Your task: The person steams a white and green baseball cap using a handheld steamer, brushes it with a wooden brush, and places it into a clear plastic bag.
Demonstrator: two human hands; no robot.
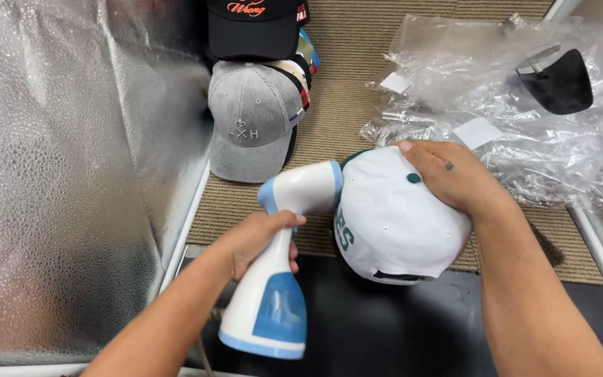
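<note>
A dimpled silver foil sheet fills the whole left side and runs out of view at the top, left and bottom edges. Right of it lies a ribbed tan mat, with a dark surface below it, nearer the person. At the upper right a heap of clear plastic bags is cut off by the right edge; a black brim-shaped piece rests among the bags, and whether it is inside a bag or on top is hard to tell.

A white cap with green trim and a green top button sits at the centre, straddling the mat's near edge. Its brim is not visible and its green lettering is partly hidden. The right hand lies spread over the cap's crown, fingers curved down, holding it in place.

The left hand is wrapped tightly around the neck of a white and blue handheld steamer, whose head presses against the cap's left side. Its nozzle face is hidden against the cap.

At the top, a stack of caps lies overlapped, a grey corduroy cap in front; the topmost black one is clipped by the frame.
</note>
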